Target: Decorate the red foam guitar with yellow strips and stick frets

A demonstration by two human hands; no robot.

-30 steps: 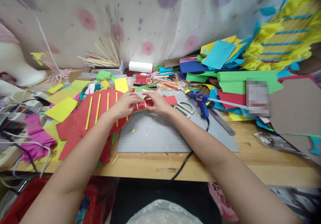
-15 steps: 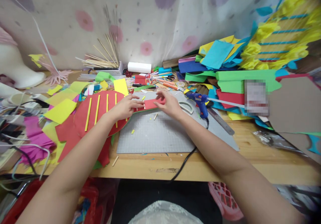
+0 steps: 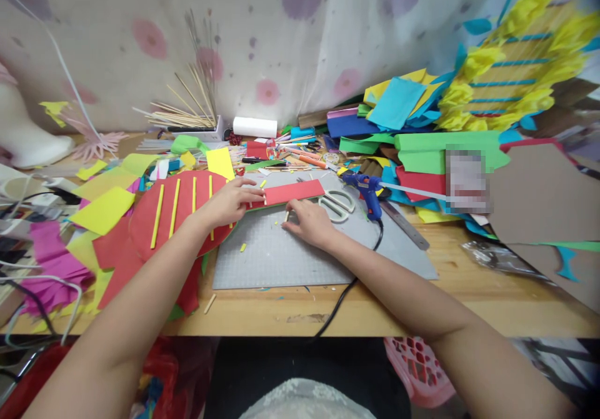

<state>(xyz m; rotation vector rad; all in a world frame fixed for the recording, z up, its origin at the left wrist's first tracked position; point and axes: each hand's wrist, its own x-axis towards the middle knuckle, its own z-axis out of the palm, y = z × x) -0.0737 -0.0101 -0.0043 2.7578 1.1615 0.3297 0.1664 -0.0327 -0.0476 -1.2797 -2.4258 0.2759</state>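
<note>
A big red paper shape (image 3: 140, 231) with several yellow strips glued across it lies at the mat's left edge, and a red paper band (image 3: 300, 191) runs from it to the right. My left hand (image 3: 232, 201) lies on the red paper where the band joins, fingers stretched flat and pressing down. My right hand (image 3: 309, 222) rests on the grey cutting mat (image 3: 290, 256) just below the band. Its fingertips are pinched on a short yellow strip (image 3: 286, 216).
White-handled scissors (image 3: 337, 203), a blue glue gun (image 3: 368, 189) with a black cord and a metal ruler (image 3: 405, 225) lie right of the hands. Coloured paper piles fill the back right and left. Wooden sticks (image 3: 187, 109), a white roll (image 3: 255, 126) and cardboard (image 3: 539, 197) also stand around.
My right hand has left the red band and dropped toward me onto the mat, closing on the short yellow strip. The band now lies uncovered. My left hand stays pressing.
</note>
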